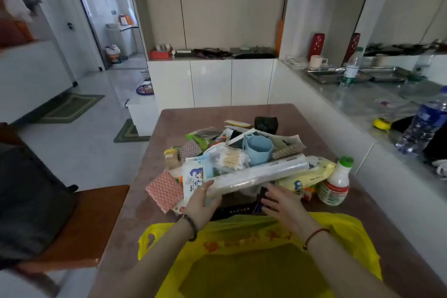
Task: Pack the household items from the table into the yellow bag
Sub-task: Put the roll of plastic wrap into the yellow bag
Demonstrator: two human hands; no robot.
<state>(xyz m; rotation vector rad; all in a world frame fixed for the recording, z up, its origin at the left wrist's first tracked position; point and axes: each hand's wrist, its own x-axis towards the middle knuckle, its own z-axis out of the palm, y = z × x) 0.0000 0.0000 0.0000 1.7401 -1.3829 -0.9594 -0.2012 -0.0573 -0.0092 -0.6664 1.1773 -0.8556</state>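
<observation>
A yellow plastic bag [266, 261] lies flat on the near part of the table. Behind it is a heap of household items: a long clear plastic roll [261, 173], a blue cup [258, 150], a pack of cotton swabs [231, 158], wet-wipe packs [193, 179], a patterned red cloth [163, 190] and a white bottle with a green cap [337, 182]. My left hand [202, 203] grips the near left end of the roll. My right hand [284, 203] hovers with fingers spread over a dark flat item [238, 209] just behind the bag's edge.
The brown table [285, 113] stands against a white counter on the right with water bottles [423, 123] and metal trays [326, 75]. A wooden chair [79, 227] with a dark bag [31, 201] on it stands to the left. White cabinets are behind the table.
</observation>
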